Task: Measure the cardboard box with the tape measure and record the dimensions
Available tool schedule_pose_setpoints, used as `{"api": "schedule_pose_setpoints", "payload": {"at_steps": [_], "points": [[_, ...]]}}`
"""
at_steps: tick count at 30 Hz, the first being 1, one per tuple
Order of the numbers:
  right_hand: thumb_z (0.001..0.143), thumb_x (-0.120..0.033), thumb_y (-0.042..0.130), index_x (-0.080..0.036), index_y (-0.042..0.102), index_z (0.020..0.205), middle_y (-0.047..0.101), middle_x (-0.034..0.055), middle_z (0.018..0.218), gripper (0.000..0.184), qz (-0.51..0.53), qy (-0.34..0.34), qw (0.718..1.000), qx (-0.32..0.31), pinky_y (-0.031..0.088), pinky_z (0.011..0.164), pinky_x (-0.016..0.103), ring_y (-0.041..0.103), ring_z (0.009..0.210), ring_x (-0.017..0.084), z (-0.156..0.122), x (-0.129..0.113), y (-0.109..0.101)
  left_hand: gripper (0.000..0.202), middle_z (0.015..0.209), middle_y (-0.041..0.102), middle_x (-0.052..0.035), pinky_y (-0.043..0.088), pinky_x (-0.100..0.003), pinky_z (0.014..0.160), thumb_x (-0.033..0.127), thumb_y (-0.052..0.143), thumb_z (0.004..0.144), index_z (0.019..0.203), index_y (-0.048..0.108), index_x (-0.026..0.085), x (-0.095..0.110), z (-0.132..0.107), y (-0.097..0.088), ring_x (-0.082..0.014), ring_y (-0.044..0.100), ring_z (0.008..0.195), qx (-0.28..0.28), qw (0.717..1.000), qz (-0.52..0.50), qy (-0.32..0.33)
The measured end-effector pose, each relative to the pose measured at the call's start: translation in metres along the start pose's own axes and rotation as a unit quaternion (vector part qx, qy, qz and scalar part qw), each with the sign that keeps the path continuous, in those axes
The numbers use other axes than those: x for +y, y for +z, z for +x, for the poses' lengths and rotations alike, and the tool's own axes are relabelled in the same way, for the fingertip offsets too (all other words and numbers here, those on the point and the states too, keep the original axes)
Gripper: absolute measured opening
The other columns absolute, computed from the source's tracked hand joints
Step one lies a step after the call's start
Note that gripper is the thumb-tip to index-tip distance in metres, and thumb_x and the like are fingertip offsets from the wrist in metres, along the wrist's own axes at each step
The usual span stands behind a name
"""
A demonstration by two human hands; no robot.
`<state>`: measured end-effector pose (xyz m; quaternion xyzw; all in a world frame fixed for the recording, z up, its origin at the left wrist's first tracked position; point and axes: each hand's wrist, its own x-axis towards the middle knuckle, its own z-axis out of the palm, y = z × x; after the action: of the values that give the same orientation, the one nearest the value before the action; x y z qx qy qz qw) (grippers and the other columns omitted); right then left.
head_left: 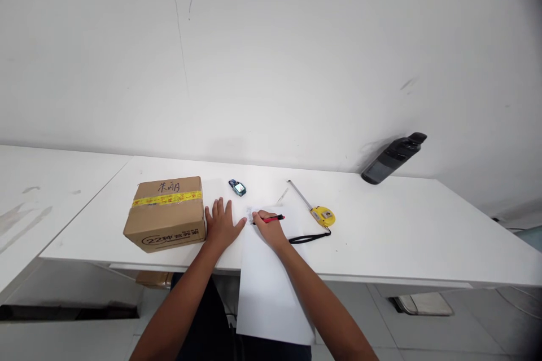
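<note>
My right hand (270, 230) is closed around a red and black pen (275, 218), over a white sheet of paper (269, 287) with small writing near its top. The sheet hangs past the table's front edge. My left hand (223, 225) lies flat with fingers spread, between the paper and a brown cardboard box (169, 214). Its thumb reaches to the paper's left edge. Yellow tape and dark handwriting mark the box. Beyond the left hand lies a blue smartwatch (237, 186) with a lit screen. Right of the paper rests a yellow tape measure (323, 216), its blade partly out.
A dark bottle (392, 159) stands at the back right by the white wall (271, 56). The tape measure's black strap (309, 238) lies near my right wrist. Everything sits on a white table (393, 237). Below its edge, a pale flat object (425, 304) is on the floor.
</note>
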<state>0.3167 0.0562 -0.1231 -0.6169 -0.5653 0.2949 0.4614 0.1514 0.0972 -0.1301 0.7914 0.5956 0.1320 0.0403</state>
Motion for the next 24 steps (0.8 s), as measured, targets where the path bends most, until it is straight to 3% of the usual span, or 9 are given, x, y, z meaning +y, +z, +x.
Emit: {"api": "schedule_pose_setpoints", "payload": {"at_steps": [11,19,22,24], "points": [[0.086,-0.047,0.045,-0.023,0.035,0.056,0.038,-0.0046,0.054,0.04,-0.005,0.005,0.999,0.031,0.031,0.056,0.027,0.038,0.056,0.014,-0.0011,0.0002,0.0014,0.078,0.156,0.028,-0.0212,0.005,-0.058,0.116,0.062,0.046,0.086,0.146,0.039,0.012,0.0001,0.0004,0.0,-0.035,0.02,0.146,0.002,1.0,-0.001,-0.001],[0.09,-0.044,0.043,-0.023,0.035,0.057,0.038,-0.0052,0.053,0.04,-0.023,-0.003,1.0,0.018,0.034,0.055,0.025,0.041,0.054,0.014,0.0008,0.0069,0.0008,0.077,0.155,0.031,-0.0223,0.006,-0.059,0.115,0.062,0.046,0.085,0.144,0.041,0.012,0.0002,0.0009,0.0021,-0.0359,0.022,0.145,0.015,1.0,0.001,0.004],[0.091,-0.044,0.044,-0.022,0.042,0.059,0.045,-0.0034,0.056,0.039,-0.042,-0.016,0.999,0.021,0.036,0.058,0.026,0.046,0.058,0.015,0.0,0.0064,0.0005,0.077,0.153,0.033,-0.0238,0.008,-0.06,0.115,0.061,0.049,0.085,0.142,0.043,0.011,0.0009,-0.0004,0.0025,-0.0372,0.024,0.143,0.028,1.0,-0.001,0.005],[0.095,-0.039,0.041,-0.021,0.054,0.07,0.055,-0.0003,0.068,0.033,-0.111,-0.044,0.992,0.044,0.038,0.063,0.026,0.051,0.065,0.016,0.0011,0.0052,0.0019,0.075,0.152,0.034,-0.024,0.008,-0.061,0.115,0.06,0.05,0.085,0.141,0.044,0.011,0.001,0.0001,0.001,-0.037,0.024,0.143,0.033,0.999,-0.011,0.005]]}}
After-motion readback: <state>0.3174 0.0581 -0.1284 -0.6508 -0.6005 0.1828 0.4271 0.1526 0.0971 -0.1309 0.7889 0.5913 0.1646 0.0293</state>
